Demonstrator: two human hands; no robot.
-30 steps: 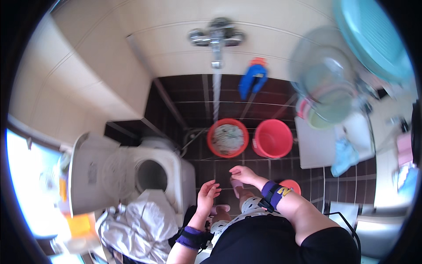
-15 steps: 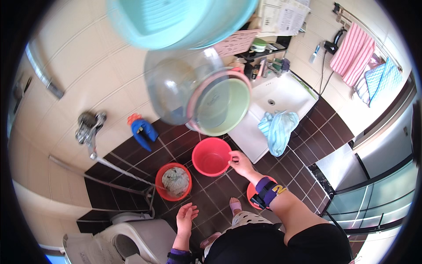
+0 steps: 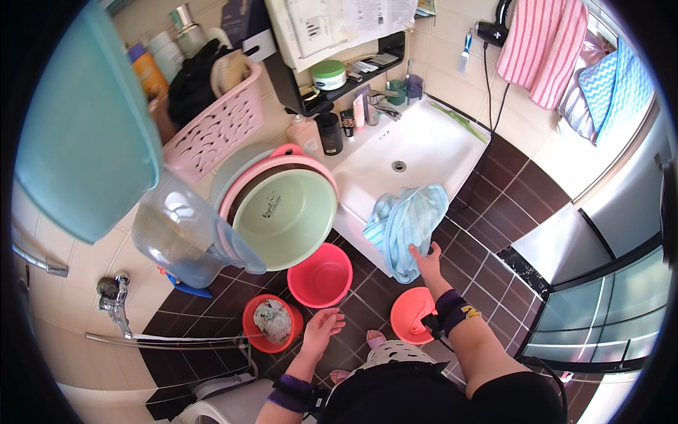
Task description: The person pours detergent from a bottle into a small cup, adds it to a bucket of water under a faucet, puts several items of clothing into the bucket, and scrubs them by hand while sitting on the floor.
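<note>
1. The landmark is the white sink (image 3: 445, 131); a light blue cloth (image 3: 406, 219) lies bunched over its near edge, partly hanging down outside the sink.
2. The right hand (image 3: 426, 259) is just beyond the sink's near edge, at the hanging end of the cloth; its grip is spread, thumb and fingers apart; whether the fingertips touch the cloth, I cannot tell.
3. The left hand (image 3: 323, 331) is to the left of the sink and nearer the body, in the air; its grip is released, the fingers loosely bent with nothing between them.
4. On the floor (image 3: 371, 305) on the near side of the sink stands a coral basin (image 3: 403, 311), partly behind the right wrist; a pink item (image 3: 422, 311) lies in it.
5. On the floor to the left of the sink stands a pink bucket (image 3: 319, 275); farther left of the sink is an orange tub (image 3: 296, 326) with a pale cloth bundle (image 3: 272, 320) inside.
6. Far left of the sink, water (image 3: 185, 339) runs from a metal tap (image 3: 116, 305); just left of the sink is a pale green bowl (image 3: 289, 215).
7. To the right of the sink, beyond it, hangs a pink striped towel (image 3: 540, 53); a black hair dryer (image 3: 491, 32) hangs just beside the towel.
</note>
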